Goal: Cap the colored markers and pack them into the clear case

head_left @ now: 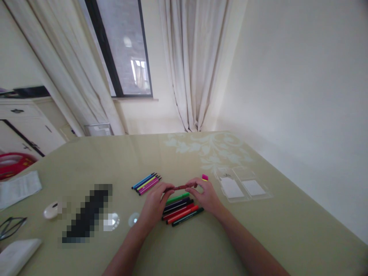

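just below the centre of the frame, a dark red marker (180, 188) is held nearly level between two hands over the table (201, 249). its left end is pinched by the thumb and fingers of the left hand (156, 197), which are closed on it; its right end is gripped likewise by the right hand (205, 193). beneath the hands, a row of markers (183, 215) in green, dark purple, red, orange-red and dark green is laid at a slant. to the left and higher, blue, yellow and pink pens (146, 184) are grouped, dark tips turned to the upper right. just beyond the right hand, a small pink piece (205, 177) is partly seen. at right, an open clear case (240, 183) is laid flat with white inserts (231, 188). at lower left, a dark object (87, 214) is pixelated and cannot be identified.
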`<state>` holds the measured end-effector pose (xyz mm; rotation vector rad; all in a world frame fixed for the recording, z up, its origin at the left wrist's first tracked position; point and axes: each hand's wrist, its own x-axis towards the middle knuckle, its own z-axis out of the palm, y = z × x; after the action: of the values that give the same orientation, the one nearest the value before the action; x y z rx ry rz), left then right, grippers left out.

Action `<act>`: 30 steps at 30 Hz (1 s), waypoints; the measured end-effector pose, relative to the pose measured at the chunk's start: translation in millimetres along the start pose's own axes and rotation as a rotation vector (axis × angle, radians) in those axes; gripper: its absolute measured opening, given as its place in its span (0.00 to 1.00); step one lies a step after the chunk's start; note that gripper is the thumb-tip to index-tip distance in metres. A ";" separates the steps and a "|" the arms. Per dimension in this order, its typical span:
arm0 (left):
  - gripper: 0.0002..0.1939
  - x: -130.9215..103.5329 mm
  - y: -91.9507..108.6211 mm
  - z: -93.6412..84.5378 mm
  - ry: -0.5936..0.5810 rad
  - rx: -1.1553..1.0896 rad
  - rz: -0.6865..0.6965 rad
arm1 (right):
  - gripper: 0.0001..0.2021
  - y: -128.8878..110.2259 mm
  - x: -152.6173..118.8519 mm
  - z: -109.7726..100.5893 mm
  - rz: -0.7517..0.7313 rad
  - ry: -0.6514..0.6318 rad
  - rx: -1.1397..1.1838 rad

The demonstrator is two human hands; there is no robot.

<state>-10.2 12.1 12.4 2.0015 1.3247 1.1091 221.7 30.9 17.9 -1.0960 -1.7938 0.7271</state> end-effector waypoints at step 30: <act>0.12 0.7 7.6 5.0 -0.044 0.059 -0.079 | 0.13 2.8 6.7 -27.9 0.111 0.104 -0.040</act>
<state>-2.0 9.8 15.7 1.9859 1.4165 0.9955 246.4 39.1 30.3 -1.2449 -1.6765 0.6897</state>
